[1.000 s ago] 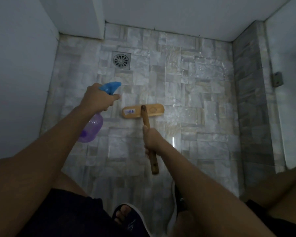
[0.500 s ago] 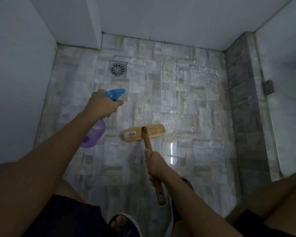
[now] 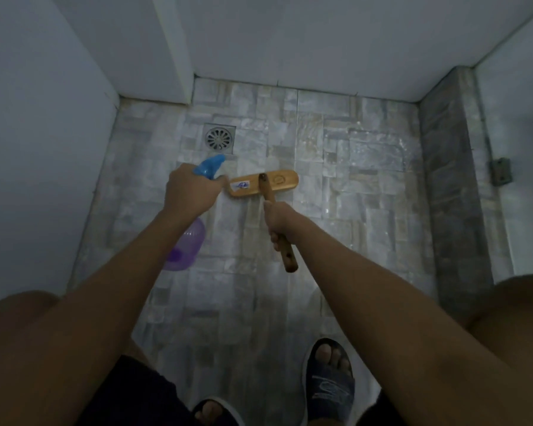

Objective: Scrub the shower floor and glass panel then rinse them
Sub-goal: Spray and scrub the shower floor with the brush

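Two hands are pictured at work over a shower floor [image 3: 336, 210]. A brush [image 3: 263, 182] is gripped by the right hand [image 3: 279, 224], whose fingers are curled round the wooden handle [image 3: 286, 256]. Its head is laid flat on the tiles, near the drain [image 3: 219, 138] and towards the floor's far edge. The head's long axis is set across the floor, left to right, while the handle is run back towards the person, so strokes are likely to be made along the handle's line. A spray bottle [image 3: 186, 244] is held by the left hand [image 3: 191, 192], fingers wrapped round its neck below the blue nozzle [image 3: 211, 166], which is pointed towards the drain. A wet sheen is shown on the far right tiles, beside the stone curb [image 3: 450, 186]. A pale panel [image 3: 523, 133] with a metal fitting [image 3: 500, 175] is seen beyond that curb, well apart from both hands; whether it is the glass cannot be told. Floor scrubbing is judged to be under way, with panel and rinse not yet reached.
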{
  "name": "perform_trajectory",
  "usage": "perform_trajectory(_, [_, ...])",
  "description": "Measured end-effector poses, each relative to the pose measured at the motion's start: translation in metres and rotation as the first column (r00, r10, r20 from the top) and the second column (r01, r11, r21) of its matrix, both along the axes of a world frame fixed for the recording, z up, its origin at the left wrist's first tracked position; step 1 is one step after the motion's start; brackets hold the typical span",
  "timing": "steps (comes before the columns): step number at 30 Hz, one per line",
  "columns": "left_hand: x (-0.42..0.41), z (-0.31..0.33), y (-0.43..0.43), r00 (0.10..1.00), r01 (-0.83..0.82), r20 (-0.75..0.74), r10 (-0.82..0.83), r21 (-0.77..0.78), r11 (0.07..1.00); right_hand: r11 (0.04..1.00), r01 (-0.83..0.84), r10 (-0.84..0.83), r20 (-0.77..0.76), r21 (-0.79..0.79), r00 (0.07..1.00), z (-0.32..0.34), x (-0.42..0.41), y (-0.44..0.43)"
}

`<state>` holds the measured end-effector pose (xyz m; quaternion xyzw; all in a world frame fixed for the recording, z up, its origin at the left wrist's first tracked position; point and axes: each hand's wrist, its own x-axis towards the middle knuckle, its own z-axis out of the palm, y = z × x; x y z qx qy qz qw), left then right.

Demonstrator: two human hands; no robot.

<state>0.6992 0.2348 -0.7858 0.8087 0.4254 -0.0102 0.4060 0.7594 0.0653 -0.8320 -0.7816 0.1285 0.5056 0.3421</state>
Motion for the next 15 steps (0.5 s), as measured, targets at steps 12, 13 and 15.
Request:
perform_trajectory(12, [0.029,0.032,-0.049,0.940,-0.334,0.034,0.340,-0.113,0.936,0.989,-0.131,0.136,-0.078,0.067,0.988,-0.001,0.028,0.002])
perform_trajectory(13, [0.031,0.038,-0.050,0.936,-0.347,0.033,0.351,-0.091,0.933,0.989,-0.124,0.131,-0.086,0.080,0.988,0.003,0.029,0.005])
perform_trajectory(15, [0.035,0.048,-0.047,0.928,-0.366,0.035,0.370,-0.077,0.927,0.990,-0.107,0.115,-0.100,0.088,0.988,0.008,0.031,0.008])
